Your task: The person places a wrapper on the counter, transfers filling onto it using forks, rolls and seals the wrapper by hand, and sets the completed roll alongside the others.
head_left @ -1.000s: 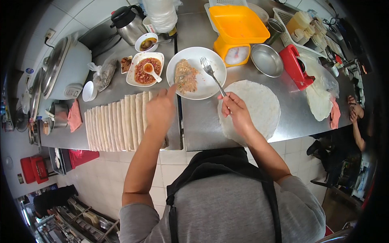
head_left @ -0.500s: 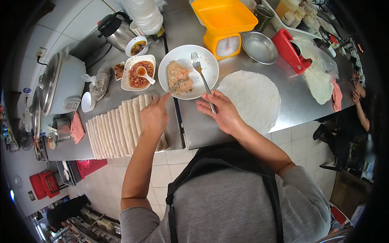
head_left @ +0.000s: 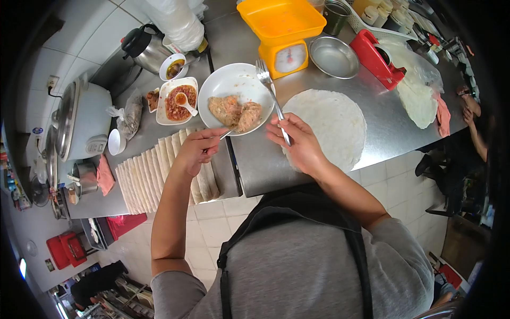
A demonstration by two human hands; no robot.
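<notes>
My left hand [head_left: 197,152] pinches the thin handle of a metal spoon [head_left: 226,134] at the near rim of a white plate [head_left: 234,69]. The spoon's far end is hidden by a lump of minced filling [head_left: 248,116]. Beside it on the plate lies more minced filling [head_left: 223,109]. My right hand [head_left: 297,139] grips a fork [head_left: 273,97] by its handle, tines pointing away over the plate's right side. Round white wrapper sheets [head_left: 334,125] lie to the right, partly behind my right hand. Long pale rolls [head_left: 162,170] lie side by side near my left forearm.
A yellow scale [head_left: 284,32] and a metal bowl [head_left: 333,57] stand behind the wrappers, near a red tape dispenser [head_left: 376,61]. Left of the plate is a dish of red chopped sauce [head_left: 178,103] with a white spoon. A rice cooker [head_left: 87,122] stands far left. Another person's hand [head_left: 468,114] shows far right.
My left hand has closed on the spoon handle at the plate's rim. The filling has been split into two portions. The plate now sits further left and lower in view; the fork remains in my right hand.
</notes>
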